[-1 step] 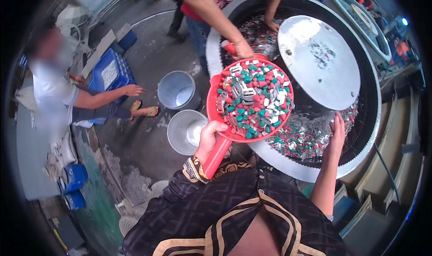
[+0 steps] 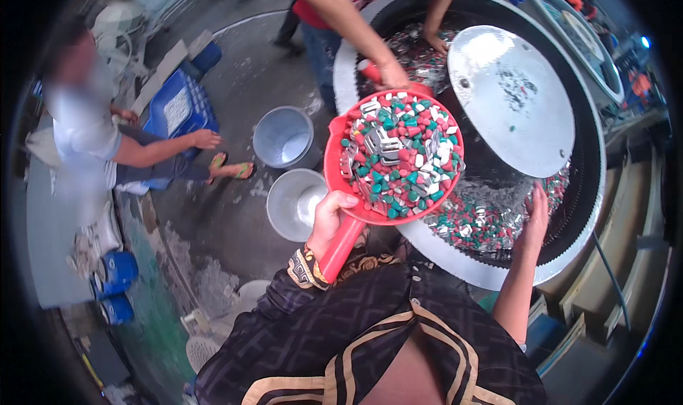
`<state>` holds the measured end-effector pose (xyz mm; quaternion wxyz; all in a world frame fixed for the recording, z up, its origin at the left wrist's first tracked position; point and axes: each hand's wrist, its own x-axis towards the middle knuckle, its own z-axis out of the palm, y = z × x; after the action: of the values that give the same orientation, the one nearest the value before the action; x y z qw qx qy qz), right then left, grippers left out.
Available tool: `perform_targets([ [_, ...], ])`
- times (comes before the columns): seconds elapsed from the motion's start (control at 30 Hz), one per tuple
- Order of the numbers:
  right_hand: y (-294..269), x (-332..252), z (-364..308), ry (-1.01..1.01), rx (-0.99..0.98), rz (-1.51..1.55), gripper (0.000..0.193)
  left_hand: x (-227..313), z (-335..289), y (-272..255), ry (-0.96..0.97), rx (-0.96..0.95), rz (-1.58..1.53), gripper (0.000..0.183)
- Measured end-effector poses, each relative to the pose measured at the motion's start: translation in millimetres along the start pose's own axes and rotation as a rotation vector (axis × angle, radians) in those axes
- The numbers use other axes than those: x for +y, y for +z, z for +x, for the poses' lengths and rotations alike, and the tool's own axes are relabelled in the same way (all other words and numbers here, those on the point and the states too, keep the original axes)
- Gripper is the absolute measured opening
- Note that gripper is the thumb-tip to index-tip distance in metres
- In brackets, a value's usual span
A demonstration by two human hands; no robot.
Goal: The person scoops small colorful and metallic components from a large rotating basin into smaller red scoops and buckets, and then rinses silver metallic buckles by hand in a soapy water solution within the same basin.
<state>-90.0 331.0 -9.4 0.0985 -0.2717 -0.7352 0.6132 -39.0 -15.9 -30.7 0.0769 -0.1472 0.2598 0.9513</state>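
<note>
My left hand [image 2: 329, 222] grips a red plastic scoop [image 2: 344, 243] at the base of its handle, thumb over the rim. Heaped in the scoop are small green, red and white pellets [image 2: 413, 181] mixed with flat metal buckle-like pieces [image 2: 386, 146]. My right hand [image 2: 537, 213] reaches into a large round tub [image 2: 491, 273], fingers stretched out just above or against the loose pellets and metal pieces [image 2: 475, 224] there. Across the scoop, a co-worker's hand [image 2: 393, 74] is at another red handle [image 2: 369, 69], while their other hand [image 2: 435, 42] is down in the tub.
A round metal plate [image 2: 511, 99] sits over the tub's middle. Left of the tub stand two grey buckets [image 2: 283, 138]. Farther left, a person in a white shirt [image 2: 82, 131] stands by blue crates [image 2: 186, 110]. Wooden beams [image 2: 612, 224] lie at the right.
The surroundings have shifted slightly rightward in the picture. My left hand keeps its hold on the scoop, and my right hand stays in the tub.
</note>
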Motion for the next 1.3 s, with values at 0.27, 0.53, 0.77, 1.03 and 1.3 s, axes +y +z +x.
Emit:
perform_targets([
  [0.27,-25,39,33,-0.099,-0.02,-0.031,0.051,71,-84,-91,0.375,0.401,0.228,0.066],
  [0.53,-15,31,41,-0.203,0.041,-0.174,0.046,71,-53,-225,0.56,1.151,1.337,0.1],
  [0.77,-30,42,48,-0.181,0.098,-0.213,0.044,51,-24,-254,0.182,1.385,1.719,0.102],
  [1.03,-63,71,55,-0.138,0.138,-0.199,0.045,54,-28,-226,0.293,1.243,2.247,0.098],
  [1.3,-127,84,86,0.118,0.232,-0.396,0.053,138,-72,-102,0.636,0.738,1.006,0.069],
])
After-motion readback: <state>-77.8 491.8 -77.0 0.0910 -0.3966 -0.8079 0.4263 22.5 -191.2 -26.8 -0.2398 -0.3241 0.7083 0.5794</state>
